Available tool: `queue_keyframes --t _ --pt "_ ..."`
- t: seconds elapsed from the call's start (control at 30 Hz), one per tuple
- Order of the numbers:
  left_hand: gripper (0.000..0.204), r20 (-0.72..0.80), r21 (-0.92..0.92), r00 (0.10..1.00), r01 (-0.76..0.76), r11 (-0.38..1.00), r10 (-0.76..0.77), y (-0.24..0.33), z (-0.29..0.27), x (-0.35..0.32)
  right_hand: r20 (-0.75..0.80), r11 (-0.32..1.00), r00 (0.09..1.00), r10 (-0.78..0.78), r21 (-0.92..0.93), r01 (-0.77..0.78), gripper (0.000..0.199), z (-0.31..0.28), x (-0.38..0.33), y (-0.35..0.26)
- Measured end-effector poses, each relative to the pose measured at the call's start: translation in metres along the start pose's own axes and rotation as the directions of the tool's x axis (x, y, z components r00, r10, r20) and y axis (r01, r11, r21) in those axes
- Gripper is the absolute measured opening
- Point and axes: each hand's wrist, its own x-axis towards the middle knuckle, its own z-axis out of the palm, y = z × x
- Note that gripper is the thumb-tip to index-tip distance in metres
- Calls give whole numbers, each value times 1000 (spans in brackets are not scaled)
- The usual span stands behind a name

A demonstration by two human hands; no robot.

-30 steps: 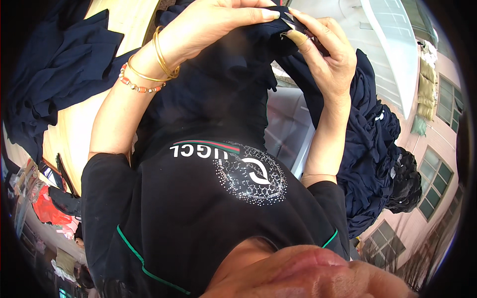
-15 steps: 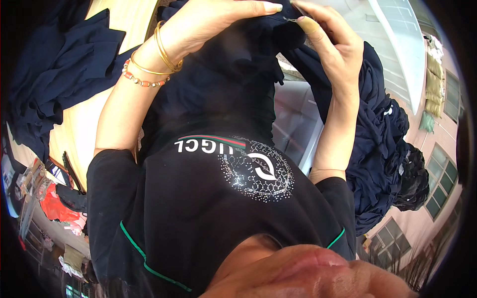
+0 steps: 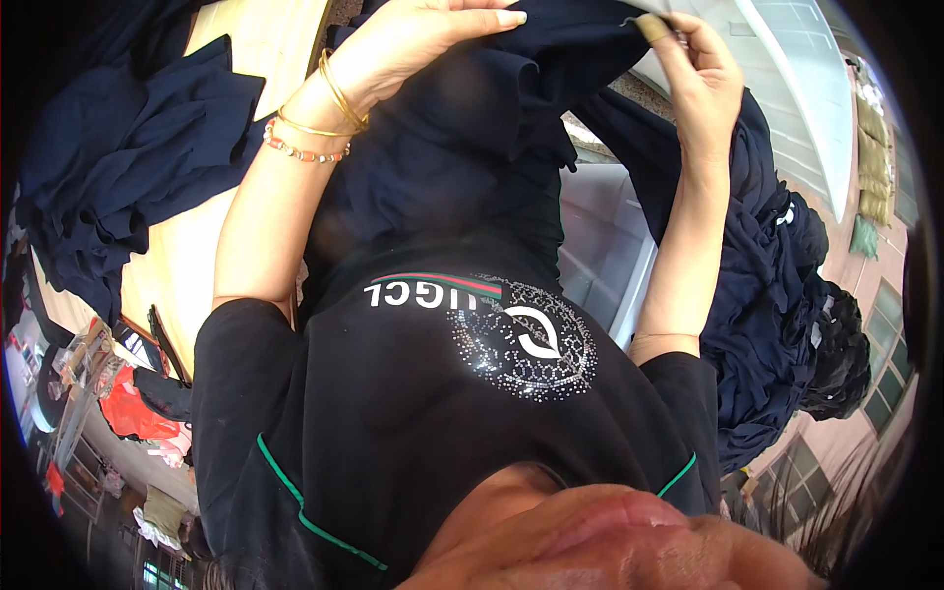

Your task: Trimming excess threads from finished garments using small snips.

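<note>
A dark navy garment (image 3: 462,108) stretches between my two hands at the top of the view and hangs down over my lap. My left hand (image 3: 433,34) is closed on the garment's upper part, its thumb lying along the cloth; the fingertips behind are cut off or hidden. Farther right, my right hand (image 3: 703,84) pinches the garment's edge between thumb and fingers. Beside that thumb shows a thin pale bit, too small to name. Cloth between the hands is pulled fairly taut, with folds below.
Navy cloth pieces (image 3: 128,147) lie heaped on a pale wooden table (image 3: 182,246) at the left. A large navy pile (image 3: 762,334) rises by my right arm. A translucent plastic bin (image 3: 605,231) stands between the lap and that arm. Red bags (image 3: 133,408) sit at lower left.
My right hand has moved right and slightly up, away from the left hand, drawing the garment's edge out between them. The hands were close together before.
</note>
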Motion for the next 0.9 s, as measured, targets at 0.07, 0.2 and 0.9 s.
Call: queue_keyframes --t 0.07,0.2,0.9 --pt "16 -32 -27 999 -6 1000 5 4 4 -1 11 998 1000 -22 -59 22 24 6 -1 2" --pt "17 -26 19 999 -30 999 30 7 6 0 357 781 893 -273 -459 422 35 4 -6 -20" --pt "20 2 20 999 -44 999 44 0 5 -1 438 684 806 -398 -444 579 26 22 -6 -17"
